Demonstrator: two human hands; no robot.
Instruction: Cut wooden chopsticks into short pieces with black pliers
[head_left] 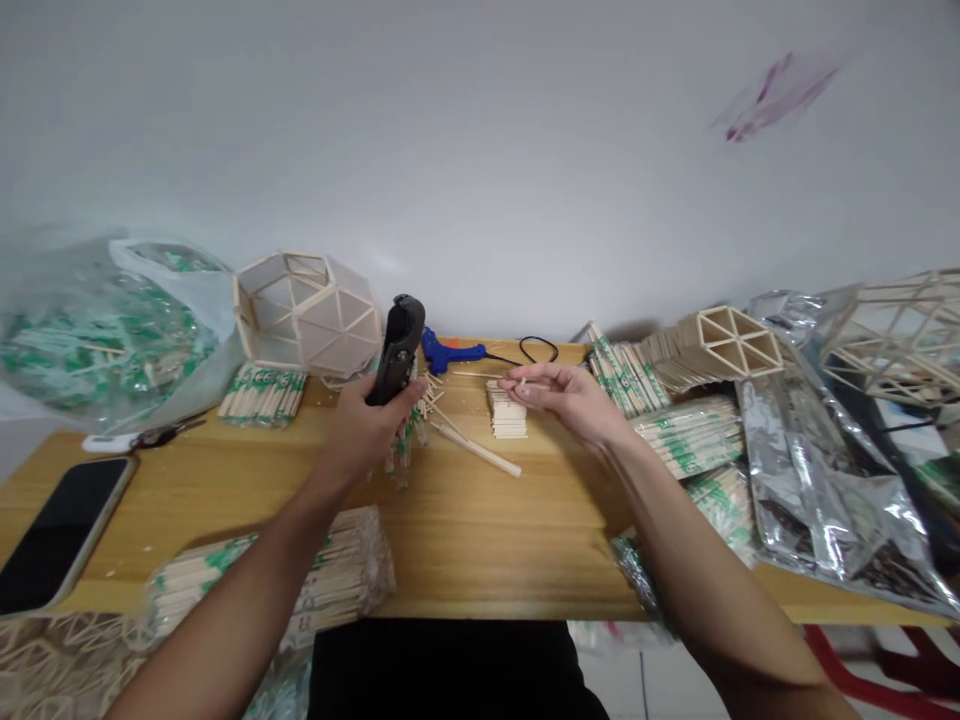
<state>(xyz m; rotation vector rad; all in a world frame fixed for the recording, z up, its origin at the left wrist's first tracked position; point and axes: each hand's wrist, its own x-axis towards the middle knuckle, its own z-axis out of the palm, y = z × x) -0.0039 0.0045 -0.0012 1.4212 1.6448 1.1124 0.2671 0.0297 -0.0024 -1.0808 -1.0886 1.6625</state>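
Note:
My left hand (373, 420) is wrapped round a black handheld tool (400, 348), held upright above the table. My right hand (561, 398) pinches a small pale wooden stick (523, 383) between thumb and fingers. Just below those fingertips lies a neat stack of short wooden sticks (509, 418). Between my hands are loose sticks and a longer pale stick (484, 455) lying at a slant. Behind them a blue glue gun (454, 353) rests near the wall, with its black cord (541, 345) looped to the right.
Wooden lattice structures (337, 320) stand at the back left and right. Wrapped stick bundles (688, 434) lie on both sides. A phone (64, 535) is at the left, a clear bag (112, 335) behind it, and silver packaging (832, 490) at the right.

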